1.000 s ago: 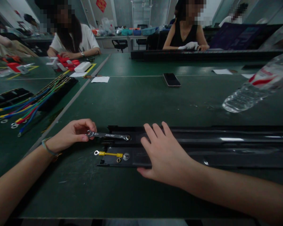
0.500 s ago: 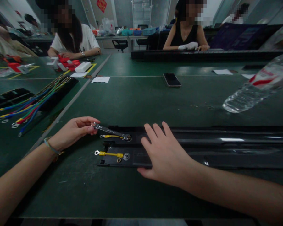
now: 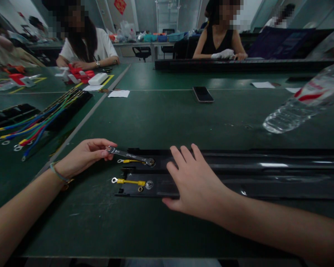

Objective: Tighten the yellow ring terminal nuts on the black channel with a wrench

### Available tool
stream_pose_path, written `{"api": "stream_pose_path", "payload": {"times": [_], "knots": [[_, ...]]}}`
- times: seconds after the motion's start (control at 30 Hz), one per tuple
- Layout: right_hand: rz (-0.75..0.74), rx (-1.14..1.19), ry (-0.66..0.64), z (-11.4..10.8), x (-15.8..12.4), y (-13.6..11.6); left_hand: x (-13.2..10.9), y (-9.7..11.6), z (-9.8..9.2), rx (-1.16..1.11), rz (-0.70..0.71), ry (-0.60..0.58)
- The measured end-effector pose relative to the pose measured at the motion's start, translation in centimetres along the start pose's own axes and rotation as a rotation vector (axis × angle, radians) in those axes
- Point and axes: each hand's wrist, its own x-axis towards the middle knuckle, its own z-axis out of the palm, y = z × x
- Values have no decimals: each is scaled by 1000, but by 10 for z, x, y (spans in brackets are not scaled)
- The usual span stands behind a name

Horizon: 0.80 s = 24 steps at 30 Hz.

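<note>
Between thumb and fingers, my left hand point(image 3: 93, 154) pinches one end of a metal wrench point(image 3: 125, 153). The wrench's other end sits around a fastener on the farther of two long black channels point(image 3: 239, 163). A short yellow wire point(image 3: 130, 161) with a ring lug lies just below the wrench. My right hand point(image 3: 196, 181) rests across both channels, fingers spread and holding nothing. On the nearer channel point(image 3: 167, 188), another yellow wire point(image 3: 132, 182) is fixed under a round fastener point(image 3: 149, 184), with its free ring lug pointing left. A small brass-coloured nut or stud point(image 3: 140, 189) is beside it.
A bundle of coloured wires point(image 3: 44, 124) with ring lugs lies at the left. A phone point(image 3: 203, 94) lies farther back on the green table point(image 3: 156, 118), and a clear water bottle point(image 3: 297, 102) is at the right. Co-workers sit across the table.
The wrench handle and my left fingers have shifted very slightly to the left. The wrench's far end stays on the fastener, and my right hand has not moved.
</note>
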Motion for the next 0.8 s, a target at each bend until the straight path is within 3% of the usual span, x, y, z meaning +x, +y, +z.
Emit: {"api": "stream_pose_path", "payload": {"times": [0.47, 0.8], "knots": [[1, 7, 0, -1, 1, 0, -2, -3, -5, 62, 168, -373], [0, -2, -9, 1, 0, 1, -1, -1, -3, 106, 177, -392]]}}
